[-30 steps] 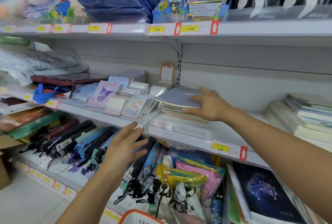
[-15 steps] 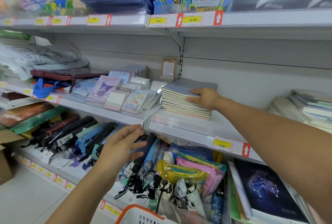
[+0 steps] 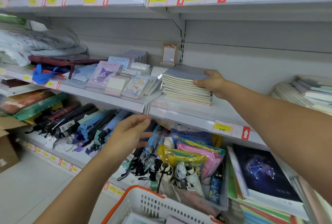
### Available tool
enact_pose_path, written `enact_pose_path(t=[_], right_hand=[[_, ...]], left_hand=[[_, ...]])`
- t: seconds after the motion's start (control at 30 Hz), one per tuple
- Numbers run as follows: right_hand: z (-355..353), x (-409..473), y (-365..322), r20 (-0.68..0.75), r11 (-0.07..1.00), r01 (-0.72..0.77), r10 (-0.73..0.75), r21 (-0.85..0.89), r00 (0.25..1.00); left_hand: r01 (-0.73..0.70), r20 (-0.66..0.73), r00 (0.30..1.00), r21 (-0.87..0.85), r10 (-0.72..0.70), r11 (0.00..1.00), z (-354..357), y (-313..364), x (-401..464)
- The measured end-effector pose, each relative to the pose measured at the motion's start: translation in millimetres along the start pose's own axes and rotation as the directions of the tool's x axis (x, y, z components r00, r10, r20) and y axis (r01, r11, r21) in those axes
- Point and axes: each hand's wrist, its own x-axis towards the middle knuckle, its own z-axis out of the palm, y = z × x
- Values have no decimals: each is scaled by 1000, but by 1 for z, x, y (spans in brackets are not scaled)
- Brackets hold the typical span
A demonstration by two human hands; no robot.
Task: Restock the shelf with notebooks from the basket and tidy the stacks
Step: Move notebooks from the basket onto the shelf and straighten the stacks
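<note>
The right hand grips the right edge of the blue-grey stack of thin notebooks near the white metal shelf's left end, bare shelf to its right. The left hand hovers, grip wide, above the white orange-rimmed basket.

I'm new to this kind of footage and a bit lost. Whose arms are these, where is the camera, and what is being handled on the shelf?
There is no machine here: a person wears a wide-angle camera on the head, looking forward and down, so the two arms are the person's own. The right hand grips the right edge of a stack of notebooks on the middle shelf, thumb on top, as if squaring it. The left hand hangs open below that shelf, holding nothing. Small card packs lie left of the stack, folded umbrellas on the shelf below. The white basket with the orange rim sits at the bottom edge.
</note>
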Motion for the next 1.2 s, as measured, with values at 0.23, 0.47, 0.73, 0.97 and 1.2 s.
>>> enact_pose_path(t=[0.23,0.47,0.73,0.97,1.2], right_hand=[[56,-133,17,-486,808,488,-589,-330,646],[213,-257,239,546,645,272,270,-714,793],[210,-262,292,446,583,109,473,-805,760],[165,-237,237,703,901,-119,403,-417,587],[109,-216,158,678,699,-559,144,446,721]], left_hand=[[-32,159,985,574,-73,818,-18,-22,-11],[-133,237,676,971,-698,200,-34,-56,-31],[-198,310,740,949,-597,247,-39,-54,-29],[-58,297,685,933,-665,356,-39,-59,-27],[185,298,689,809,-660,558,-48,-46,-37]])
